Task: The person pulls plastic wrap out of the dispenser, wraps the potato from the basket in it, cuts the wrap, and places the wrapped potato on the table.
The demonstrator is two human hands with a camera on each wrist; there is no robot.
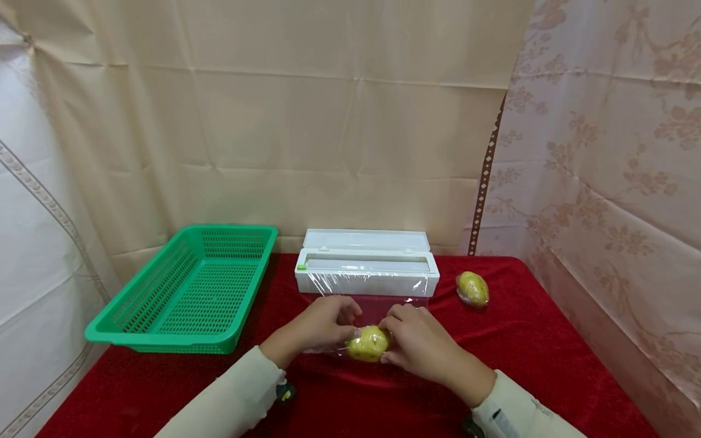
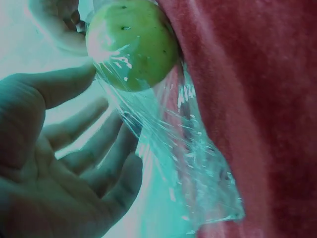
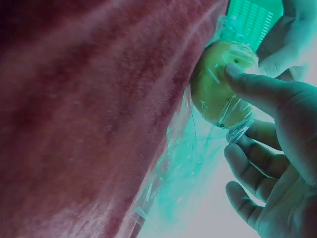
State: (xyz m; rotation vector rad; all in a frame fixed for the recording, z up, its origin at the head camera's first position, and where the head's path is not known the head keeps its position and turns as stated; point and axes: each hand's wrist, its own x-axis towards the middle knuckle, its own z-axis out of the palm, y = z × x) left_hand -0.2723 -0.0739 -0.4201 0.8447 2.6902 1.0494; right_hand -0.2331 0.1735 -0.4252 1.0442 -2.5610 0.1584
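A yellow potato (image 1: 369,344) lies on the red cloth between both hands, with clear cling film (image 2: 183,163) drawn over it. My right hand (image 1: 418,344) holds the potato from the right; in the right wrist view its thumb presses the skin and its fingers bend by the bunched film. On the other side, my left hand (image 1: 323,325) has its thumb tip at the film beside the potato, its other fingers loosely spread behind the film. A loose tail of film hangs off the potato in the left wrist view. Film also stretches from the white dispenser box (image 1: 367,284).
The dispenser's lid (image 1: 367,239) stands raised at the back. A green slotted basket (image 1: 252,292) stands at the left. Toward the right lies another potato (image 1: 473,289), wrapped in film. Curtains enclose the back and sides of the red-covered table (image 1: 526,340).
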